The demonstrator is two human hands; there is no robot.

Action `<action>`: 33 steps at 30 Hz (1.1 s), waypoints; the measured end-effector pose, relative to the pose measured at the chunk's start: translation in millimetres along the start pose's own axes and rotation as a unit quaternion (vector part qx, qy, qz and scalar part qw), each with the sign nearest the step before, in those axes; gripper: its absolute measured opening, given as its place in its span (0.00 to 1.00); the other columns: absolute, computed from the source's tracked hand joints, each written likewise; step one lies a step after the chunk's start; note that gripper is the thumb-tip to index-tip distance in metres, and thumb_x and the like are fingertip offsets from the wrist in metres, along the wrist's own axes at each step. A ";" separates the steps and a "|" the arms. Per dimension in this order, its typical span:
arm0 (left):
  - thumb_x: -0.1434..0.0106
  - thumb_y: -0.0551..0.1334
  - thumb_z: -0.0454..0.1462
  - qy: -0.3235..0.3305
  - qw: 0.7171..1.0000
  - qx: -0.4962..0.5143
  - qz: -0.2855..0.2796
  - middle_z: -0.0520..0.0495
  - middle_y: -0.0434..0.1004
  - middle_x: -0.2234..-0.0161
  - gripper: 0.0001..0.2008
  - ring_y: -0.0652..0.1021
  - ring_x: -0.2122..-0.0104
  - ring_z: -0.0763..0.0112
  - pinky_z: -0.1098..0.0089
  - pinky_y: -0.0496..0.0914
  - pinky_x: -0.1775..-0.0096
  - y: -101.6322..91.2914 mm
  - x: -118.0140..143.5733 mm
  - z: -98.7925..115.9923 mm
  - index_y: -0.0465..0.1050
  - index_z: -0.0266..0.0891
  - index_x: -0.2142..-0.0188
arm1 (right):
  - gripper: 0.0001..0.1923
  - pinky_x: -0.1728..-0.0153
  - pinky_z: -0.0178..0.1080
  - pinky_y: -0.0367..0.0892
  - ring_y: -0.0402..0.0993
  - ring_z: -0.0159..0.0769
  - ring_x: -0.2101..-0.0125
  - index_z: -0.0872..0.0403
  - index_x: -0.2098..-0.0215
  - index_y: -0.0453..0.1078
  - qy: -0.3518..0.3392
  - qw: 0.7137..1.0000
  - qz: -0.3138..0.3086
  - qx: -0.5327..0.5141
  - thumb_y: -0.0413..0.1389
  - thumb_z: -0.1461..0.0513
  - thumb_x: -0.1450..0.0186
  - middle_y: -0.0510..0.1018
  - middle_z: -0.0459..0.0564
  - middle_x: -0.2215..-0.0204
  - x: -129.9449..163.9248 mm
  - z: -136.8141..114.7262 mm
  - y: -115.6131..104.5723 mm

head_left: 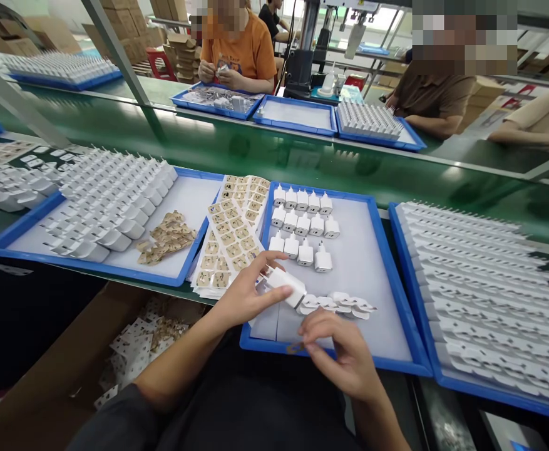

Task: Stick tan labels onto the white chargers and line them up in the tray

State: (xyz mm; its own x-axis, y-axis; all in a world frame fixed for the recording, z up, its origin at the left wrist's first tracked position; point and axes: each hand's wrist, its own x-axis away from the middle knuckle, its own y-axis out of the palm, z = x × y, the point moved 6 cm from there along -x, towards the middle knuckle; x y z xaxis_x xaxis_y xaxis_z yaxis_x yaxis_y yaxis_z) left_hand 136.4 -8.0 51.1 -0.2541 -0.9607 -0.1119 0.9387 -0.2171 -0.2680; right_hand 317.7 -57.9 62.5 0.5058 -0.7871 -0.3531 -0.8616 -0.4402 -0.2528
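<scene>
Pinching a white charger (285, 286) in my left hand (246, 294), I hold it over the blue tray (387, 263). My right hand (344, 357), its grip loosely spread, hovers just below, fingertips touching the charger's end, beside the white film strip (344, 304).

**Materials and finishes at your station**

In your left hand (246, 291): a white plastic charger plug (286, 286), smooth and glossy. Your right hand (344, 357) touches a strip of thin white film tabs (337, 304) with a slight sheen.

Before you: a blue plastic tray (399, 285), smooth rim, lined with matt white sheet; on it, rows of white glossy plastic chargers (302, 225).

To your left: sheets of tan paper labels (231, 235) on white backing, matt; a heap of peeled tan label scraps (166, 237), crinkled.

Beyond: a green conveyor belt (255, 147), smooth and shiny. Below: a brown cardboard box (62, 376), matt.
</scene>
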 end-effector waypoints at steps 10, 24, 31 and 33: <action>0.48 0.75 0.45 0.003 0.996 0.038 -0.087 0.47 0.74 0.57 0.24 0.75 0.54 0.61 0.64 0.66 0.50 -0.2 0.7 -5.9 0.73 0.42 0.53 | 0.11 0.59 0.45 0.69 0.73 0.40 0.62 0.49 0.61 0.74 -0.042 0.991 0.071 -0.105 0.56 0.70 0.35 0.75 0.48 0.69 -21.3 -2.3 5.2; 0.39 0.69 0.37 0.160 0.987 -0.030 0.003 0.42 0.73 0.50 0.26 0.76 0.52 0.61 0.64 0.72 0.51 6.0 15.9 18.4 0.70 0.44 0.42 | 0.06 0.64 0.39 0.67 0.71 0.37 0.63 0.48 0.60 0.73 0.066 0.970 0.171 -0.159 0.57 0.66 0.31 0.73 0.48 0.67 -18.1 8.1 -11.3; 0.39 0.67 0.37 0.133 0.989 0.066 0.016 0.40 0.77 0.49 0.35 0.79 0.53 0.61 0.62 0.74 0.51 19.5 22.3 1.7 0.57 0.44 0.36 | 0.02 0.64 0.35 0.68 0.71 0.34 0.65 0.48 0.60 0.73 0.105 0.960 0.182 -0.185 0.59 0.63 0.32 0.73 0.46 0.66 -21.4 15.5 -1.5; 0.41 0.70 0.37 0.123 0.986 0.106 0.043 0.38 0.78 0.48 0.31 0.80 0.52 0.61 0.63 0.75 0.51 19.4 24.7 -4.0 0.59 0.42 0.41 | 0.02 0.65 0.34 0.68 0.70 0.33 0.65 0.48 0.61 0.73 0.109 0.960 0.175 -0.192 0.59 0.63 0.32 0.73 0.46 0.66 -20.9 16.1 0.3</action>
State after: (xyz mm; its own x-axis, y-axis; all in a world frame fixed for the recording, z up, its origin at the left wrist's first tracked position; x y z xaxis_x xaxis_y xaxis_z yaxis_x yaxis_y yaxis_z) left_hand 147.4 -35.3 39.3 -0.1961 -0.9116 -0.3614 0.9802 -0.1930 -0.0450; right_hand 307.6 -34.6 55.3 0.1969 -0.9691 -0.1487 -0.9508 -0.2257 0.2120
